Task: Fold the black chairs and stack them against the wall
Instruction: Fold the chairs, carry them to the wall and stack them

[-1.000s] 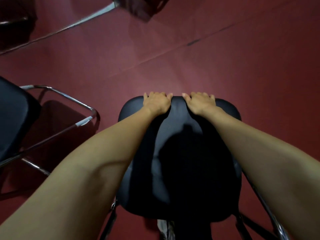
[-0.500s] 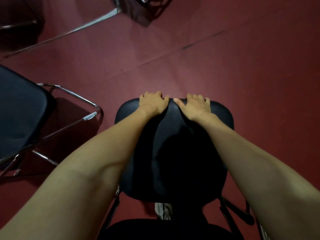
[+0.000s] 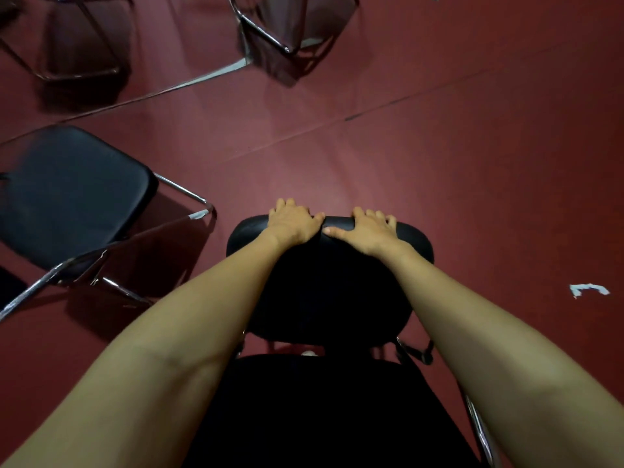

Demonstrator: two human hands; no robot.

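The left hand and right hand lie side by side, thumbs nearly touching. Both grip the far edge of the upper padded panel of a black folding chair, fingers curled over its rim. It stands on the dark red floor, with a second black chair open to its left.

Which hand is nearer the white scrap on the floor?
Right. Both grip the chair edge: the right hand on the side toward the scrap, the left hand farther off.
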